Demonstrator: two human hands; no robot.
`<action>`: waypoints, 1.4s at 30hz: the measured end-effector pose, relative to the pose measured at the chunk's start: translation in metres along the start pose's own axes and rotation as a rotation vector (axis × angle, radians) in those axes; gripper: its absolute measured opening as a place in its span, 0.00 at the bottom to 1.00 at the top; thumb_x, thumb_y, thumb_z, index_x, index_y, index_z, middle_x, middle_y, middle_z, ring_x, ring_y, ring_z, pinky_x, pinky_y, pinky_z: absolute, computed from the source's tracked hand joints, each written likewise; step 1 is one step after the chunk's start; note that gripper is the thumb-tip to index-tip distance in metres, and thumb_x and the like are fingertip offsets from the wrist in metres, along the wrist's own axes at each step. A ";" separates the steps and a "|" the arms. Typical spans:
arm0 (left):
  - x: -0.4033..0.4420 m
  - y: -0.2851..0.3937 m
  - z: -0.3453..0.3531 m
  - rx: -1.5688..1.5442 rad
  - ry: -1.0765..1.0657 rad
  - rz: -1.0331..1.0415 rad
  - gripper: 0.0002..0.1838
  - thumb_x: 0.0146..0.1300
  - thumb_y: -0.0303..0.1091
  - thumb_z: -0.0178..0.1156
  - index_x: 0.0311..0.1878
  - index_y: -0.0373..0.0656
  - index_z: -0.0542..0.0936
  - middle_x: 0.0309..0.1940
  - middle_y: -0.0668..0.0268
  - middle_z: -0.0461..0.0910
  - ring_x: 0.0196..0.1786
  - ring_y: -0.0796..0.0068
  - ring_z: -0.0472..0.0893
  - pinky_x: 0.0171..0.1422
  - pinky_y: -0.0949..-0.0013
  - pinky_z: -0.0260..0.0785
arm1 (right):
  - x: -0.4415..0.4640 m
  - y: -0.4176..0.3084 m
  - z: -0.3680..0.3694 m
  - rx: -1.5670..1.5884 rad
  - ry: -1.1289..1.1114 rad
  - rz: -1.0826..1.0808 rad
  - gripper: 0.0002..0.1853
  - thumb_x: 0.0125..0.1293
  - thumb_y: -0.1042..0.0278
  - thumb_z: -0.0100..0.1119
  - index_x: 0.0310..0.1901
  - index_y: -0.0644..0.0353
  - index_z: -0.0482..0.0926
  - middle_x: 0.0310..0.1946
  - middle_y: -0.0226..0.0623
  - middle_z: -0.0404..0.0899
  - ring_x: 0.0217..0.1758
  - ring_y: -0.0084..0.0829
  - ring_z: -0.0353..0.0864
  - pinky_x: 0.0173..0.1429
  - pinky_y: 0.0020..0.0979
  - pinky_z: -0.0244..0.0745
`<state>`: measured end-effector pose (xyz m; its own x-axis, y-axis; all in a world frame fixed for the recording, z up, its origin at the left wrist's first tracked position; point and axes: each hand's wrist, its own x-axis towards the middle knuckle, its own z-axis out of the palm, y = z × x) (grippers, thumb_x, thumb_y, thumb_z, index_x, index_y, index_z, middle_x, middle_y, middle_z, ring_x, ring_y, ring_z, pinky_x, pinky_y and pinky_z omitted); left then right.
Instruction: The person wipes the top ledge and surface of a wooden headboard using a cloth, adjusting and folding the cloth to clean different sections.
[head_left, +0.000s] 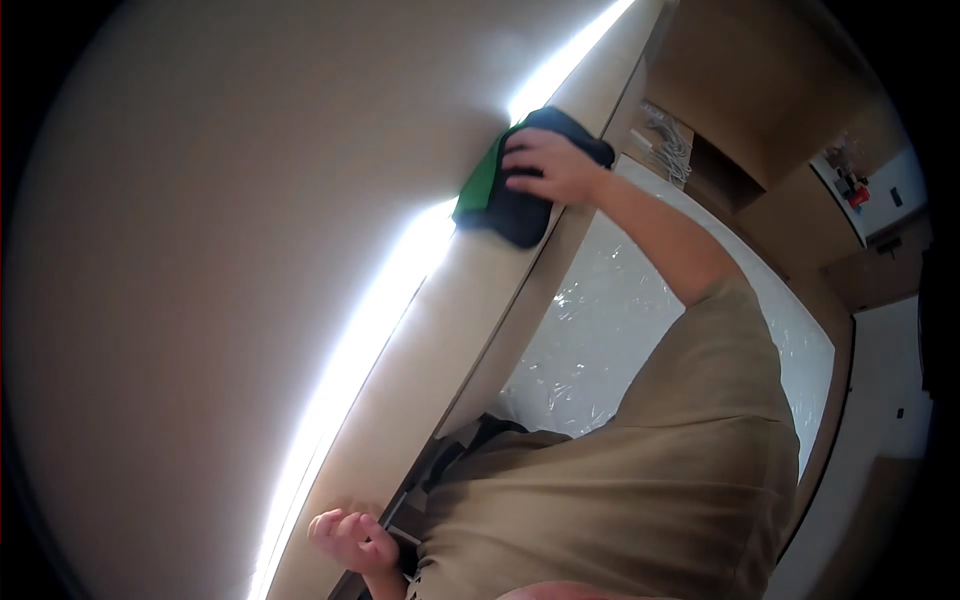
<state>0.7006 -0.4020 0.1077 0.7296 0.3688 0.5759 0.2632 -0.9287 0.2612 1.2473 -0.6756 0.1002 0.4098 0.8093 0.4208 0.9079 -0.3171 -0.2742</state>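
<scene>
My right hand (550, 168) presses on a folded cloth (515, 215), dark on one side with a green fold (480, 188) showing. The cloth lies across a pale wooden board (420, 345) and covers part of a bright light strip (345, 375). At the lower left, near the board's other end, my left hand (352, 542) has loosely curled fingers with a gap at the thumb. Nothing shows in it. Whether it touches the board I cannot tell.
A large plain panel (220, 200) fills the left side. Behind my arm lies a white surface under crinkled clear plastic (600, 320). Coiled white cables (672, 148) rest by an open wooden cabinet (770, 60) at the upper right. Small red and dark items (855, 190) stand farther off.
</scene>
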 end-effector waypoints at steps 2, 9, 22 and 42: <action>0.001 -0.004 0.002 0.161 0.084 0.044 0.07 0.66 0.36 0.57 0.33 0.44 0.76 0.43 0.58 0.74 0.48 0.54 0.73 0.54 0.52 0.67 | 0.003 0.044 -0.012 0.009 -0.001 0.088 0.16 0.66 0.58 0.65 0.48 0.60 0.83 0.56 0.44 0.77 0.61 0.47 0.75 0.68 0.42 0.68; -0.059 -0.052 0.012 0.298 0.131 0.068 0.07 0.70 0.35 0.57 0.41 0.41 0.77 0.47 0.55 0.77 0.53 0.51 0.76 0.59 0.48 0.69 | -0.009 0.142 -0.023 -0.074 0.079 0.290 0.20 0.68 0.51 0.62 0.52 0.58 0.84 0.60 0.43 0.78 0.65 0.45 0.75 0.68 0.39 0.70; -0.018 -0.010 0.030 0.380 0.220 0.139 0.06 0.67 0.32 0.56 0.39 0.40 0.77 0.46 0.55 0.78 0.50 0.51 0.77 0.58 0.48 0.71 | -0.014 0.161 -0.011 -0.203 0.171 0.214 0.13 0.68 0.63 0.57 0.49 0.61 0.81 0.50 0.46 0.81 0.56 0.48 0.79 0.62 0.41 0.73; -0.007 -0.003 0.017 0.386 0.122 0.138 0.07 0.68 0.33 0.57 0.34 0.42 0.75 0.36 0.60 0.76 0.42 0.56 0.76 0.49 0.51 0.69 | -0.008 0.138 -0.023 -0.238 0.207 0.092 0.09 0.59 0.65 0.62 0.38 0.61 0.83 0.43 0.40 0.85 0.50 0.44 0.81 0.58 0.44 0.72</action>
<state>0.7051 -0.4023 0.0898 0.7007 0.2208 0.6784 0.4027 -0.9073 -0.1207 1.3717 -0.7371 0.0790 0.4780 0.6619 0.5774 0.8514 -0.5108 -0.1192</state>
